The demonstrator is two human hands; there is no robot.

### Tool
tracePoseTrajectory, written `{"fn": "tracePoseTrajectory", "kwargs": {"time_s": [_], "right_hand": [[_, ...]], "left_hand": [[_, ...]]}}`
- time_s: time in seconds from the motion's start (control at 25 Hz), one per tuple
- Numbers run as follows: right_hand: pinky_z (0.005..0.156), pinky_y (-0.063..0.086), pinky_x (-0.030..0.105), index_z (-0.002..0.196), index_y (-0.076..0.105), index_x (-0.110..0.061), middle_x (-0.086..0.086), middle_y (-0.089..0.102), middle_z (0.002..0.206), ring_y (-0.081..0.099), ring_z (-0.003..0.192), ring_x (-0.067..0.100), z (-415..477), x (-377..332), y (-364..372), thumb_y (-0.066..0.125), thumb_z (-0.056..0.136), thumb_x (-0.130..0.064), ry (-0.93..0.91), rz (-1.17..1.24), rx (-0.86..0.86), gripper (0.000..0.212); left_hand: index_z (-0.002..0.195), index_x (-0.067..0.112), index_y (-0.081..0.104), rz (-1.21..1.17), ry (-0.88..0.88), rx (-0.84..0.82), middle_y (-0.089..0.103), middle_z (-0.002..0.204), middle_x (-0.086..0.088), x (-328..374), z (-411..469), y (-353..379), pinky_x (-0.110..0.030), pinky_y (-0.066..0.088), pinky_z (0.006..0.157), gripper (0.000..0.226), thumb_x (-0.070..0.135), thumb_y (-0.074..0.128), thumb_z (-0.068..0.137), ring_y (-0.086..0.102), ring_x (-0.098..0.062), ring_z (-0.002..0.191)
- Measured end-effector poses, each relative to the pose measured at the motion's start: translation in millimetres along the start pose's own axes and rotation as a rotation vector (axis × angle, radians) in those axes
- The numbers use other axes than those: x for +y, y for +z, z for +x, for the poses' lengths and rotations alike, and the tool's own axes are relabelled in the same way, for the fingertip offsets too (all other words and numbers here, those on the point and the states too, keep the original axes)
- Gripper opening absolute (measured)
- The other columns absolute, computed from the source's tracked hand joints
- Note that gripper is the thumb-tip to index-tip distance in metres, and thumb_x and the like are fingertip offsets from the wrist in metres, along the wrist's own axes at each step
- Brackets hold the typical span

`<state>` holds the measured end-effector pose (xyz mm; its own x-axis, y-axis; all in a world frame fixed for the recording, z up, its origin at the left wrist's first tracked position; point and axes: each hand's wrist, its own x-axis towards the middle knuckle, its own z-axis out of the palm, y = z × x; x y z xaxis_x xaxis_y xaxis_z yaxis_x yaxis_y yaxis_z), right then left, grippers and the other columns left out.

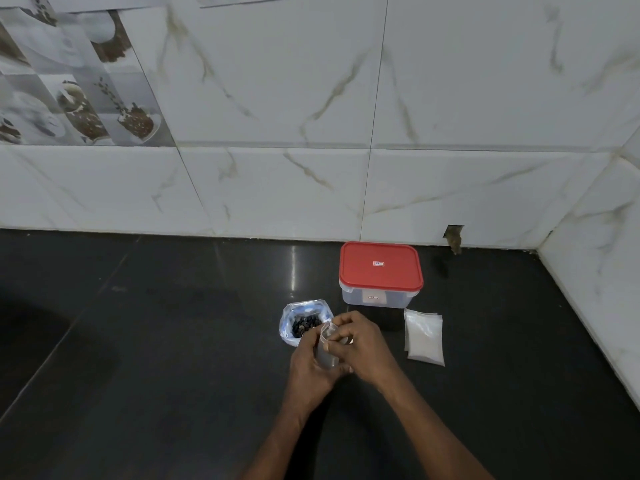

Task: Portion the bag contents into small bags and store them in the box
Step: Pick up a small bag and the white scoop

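A small bag (327,348) is held between both hands over the dark counter (173,341), its mouth being worked at.

The left hand (310,370) is closed round the bag's lower part, the right hand (360,344) pinched on its top edge. The film is judged thin, limp and slippery, best taken by the rim. Just behind, an open bag (304,322) holds dark pieces. The box (379,294) is shut under a red lid (381,266); its contents cannot be made out. Spare bags (424,336) lie flat beside it.
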<state>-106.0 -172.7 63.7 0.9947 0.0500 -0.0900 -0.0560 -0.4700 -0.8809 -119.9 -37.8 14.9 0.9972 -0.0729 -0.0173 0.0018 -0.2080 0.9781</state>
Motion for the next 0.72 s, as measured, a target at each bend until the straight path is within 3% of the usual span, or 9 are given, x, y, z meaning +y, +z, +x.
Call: {"fn": "tracePoseTrajectory", "kwargs": {"time_s": [0.24,0.36,0.44,0.52,0.6,0.72], "right_hand": [[0.087,0.051,0.025,0.083,0.080,-0.020,-0.010,0.058,0.108,0.057,0.100,0.000,1.2,-1.8,3.1,0.077,0.077,-0.019,-0.011,-0.031,-0.074,0.006],[0.088,0.050,0.022,0.083,0.076,-0.036,-0.009,0.059,0.109,0.058,0.103,0.000,-0.2,-5.6,4.7,0.080,0.075,-0.026,-0.020,0.068,-0.163,0.013],[0.080,0.050,0.022,0.085,0.073,-0.034,-0.007,0.066,0.101,0.064,0.096,0.005,4.5,5.3,2.0,0.078,0.078,-0.031,0.048,0.100,0.018,0.010],[0.076,0.049,0.028,0.089,0.070,-0.018,0.001,0.071,0.093,0.067,0.093,0.018,16.6,27.5,-4.5,0.070,0.086,-0.029,0.251,-0.161,0.271,0.011],[0.076,0.050,0.031,0.096,0.068,-0.010,0.009,0.071,0.098,0.066,0.097,0.029,22.0,47.5,-3.9,0.064,0.089,-0.035,0.455,-0.432,0.300,0.026],[0.074,0.046,0.031,0.105,0.065,-0.010,0.010,0.069,0.106,0.065,0.102,0.030,23.7,53.1,16.0,0.064,0.088,-0.045,0.538,-0.434,0.238,0.039]], "left_hand": [[0.117,0.022,0.070,-0.074,0.023,0.018,0.076,0.111,0.007,-3.5,4.3,-8.6,-0.019,0.053,0.091,0.048,0.009,0.083,0.073,0.070,-0.008,0.106],[0.113,0.021,0.072,-0.113,0.009,0.042,0.077,0.107,0.002,-10.5,4.2,-17.2,-0.025,0.056,0.088,0.045,0.028,0.084,0.070,0.073,-0.015,0.103],[0.110,0.022,0.073,-0.150,-0.041,0.115,0.078,0.104,0.001,-16.2,5.6,-26.0,-0.031,0.058,0.086,0.051,0.034,0.086,0.063,0.074,-0.018,0.099],[0.111,0.023,0.072,-0.141,-0.058,0.209,0.077,0.105,0.001,-20.9,9.4,-38.9,-0.032,0.057,0.086,0.054,0.031,0.089,0.059,0.073,-0.016,0.099],[0.113,0.021,0.071,-0.137,-0.052,0.252,0.074,0.111,-0.001,-25.1,13.9,-51.9,-0.033,0.056,0.089,0.050,0.016,0.091,0.067,0.072,-0.016,0.103],[0.113,0.019,0.070,-0.132,-0.061,0.243,0.071,0.116,-0.005,-33.6,18.6,-62.2,-0.033,0.056,0.090,0.048,0.006,0.089,0.071,0.070,-0.018,0.105]]}}
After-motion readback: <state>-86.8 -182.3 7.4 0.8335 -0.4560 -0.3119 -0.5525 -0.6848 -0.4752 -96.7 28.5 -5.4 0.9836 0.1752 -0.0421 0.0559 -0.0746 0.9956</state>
